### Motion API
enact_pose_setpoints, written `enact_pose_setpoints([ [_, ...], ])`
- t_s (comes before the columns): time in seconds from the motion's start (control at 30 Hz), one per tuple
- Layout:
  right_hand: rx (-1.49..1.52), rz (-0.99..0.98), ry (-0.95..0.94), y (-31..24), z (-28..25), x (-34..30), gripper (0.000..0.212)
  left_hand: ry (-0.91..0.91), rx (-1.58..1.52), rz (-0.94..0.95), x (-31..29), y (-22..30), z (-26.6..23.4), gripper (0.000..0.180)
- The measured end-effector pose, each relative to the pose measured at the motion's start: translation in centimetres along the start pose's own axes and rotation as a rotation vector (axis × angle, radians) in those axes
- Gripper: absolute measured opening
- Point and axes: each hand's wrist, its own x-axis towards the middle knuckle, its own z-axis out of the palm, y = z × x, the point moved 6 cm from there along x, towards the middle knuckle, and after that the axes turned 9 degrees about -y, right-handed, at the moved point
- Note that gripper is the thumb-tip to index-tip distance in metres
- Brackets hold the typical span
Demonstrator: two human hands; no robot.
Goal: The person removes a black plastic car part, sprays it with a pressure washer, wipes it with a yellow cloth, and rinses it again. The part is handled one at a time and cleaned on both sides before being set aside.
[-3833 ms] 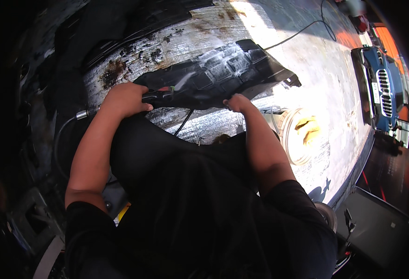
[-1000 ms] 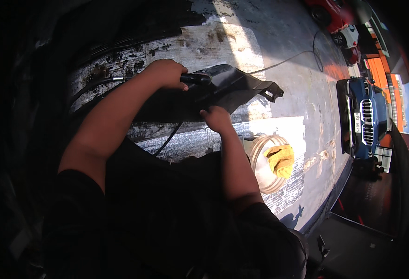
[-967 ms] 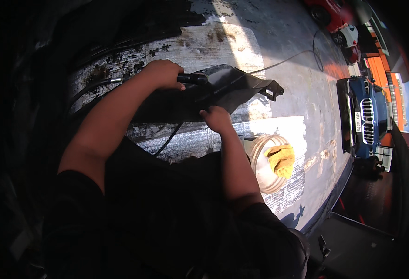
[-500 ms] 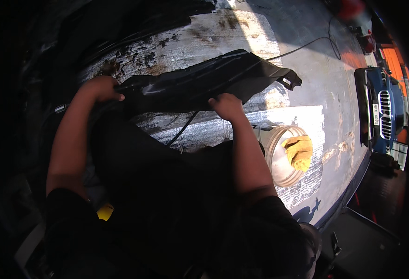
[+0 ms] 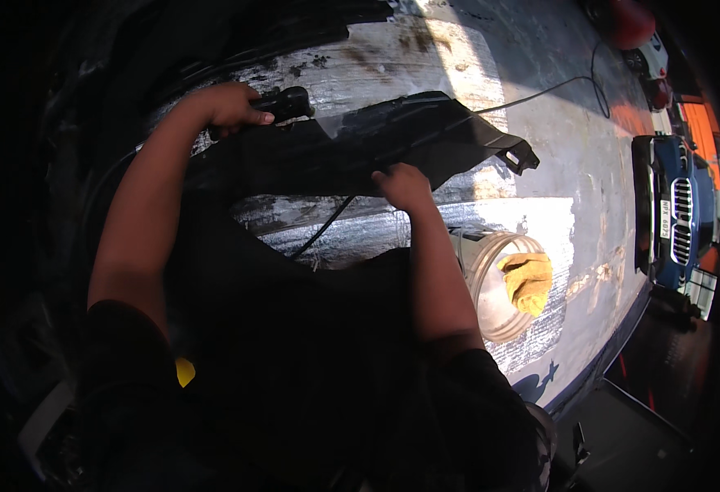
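Note:
A long black panel (image 5: 352, 152), shaped like a car body part with a bracket-like tab at its right end, lies across in front of me. My right hand (image 5: 406, 187) is closed on its near edge, with the thumb on top. Over the panel's left part, near its far edge, my left hand (image 5: 227, 108) is wrapped round a black hand-held tool with a rounded head (image 5: 294, 101). The tool's exact kind is hard to make out in the shade, and so is whether it touches the panel. Deep shadow hides the panel's left end.
Right of my right forearm stands a pale bucket (image 5: 481, 275) with a yellow cloth (image 5: 529, 283) over its rim. Silvery, stained sheeting (image 5: 392, 66) covers the floor beneath the panel. A thin cable (image 5: 540, 86) crosses the floor. A blue car (image 5: 678, 209) is parked far right.
My left hand has moved up and to the right, from the panel's left end towards its far edge; the black tool now shows in it. My right hand keeps its grip on the panel.

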Motion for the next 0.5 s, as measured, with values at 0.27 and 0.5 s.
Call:
enact_pose_setpoints([
  [0.27,0.061,0.019,-0.059,0.1,-0.3,0.0,0.048,0.002,0.030,0.231,3.7,11.4,-1.7,0.053],
  [0.5,0.072,0.025,-0.117,0.9,1.0,1.0,0.049,-0.028,-0.021,0.305,4.0,17.8,-2.1,0.060],
])
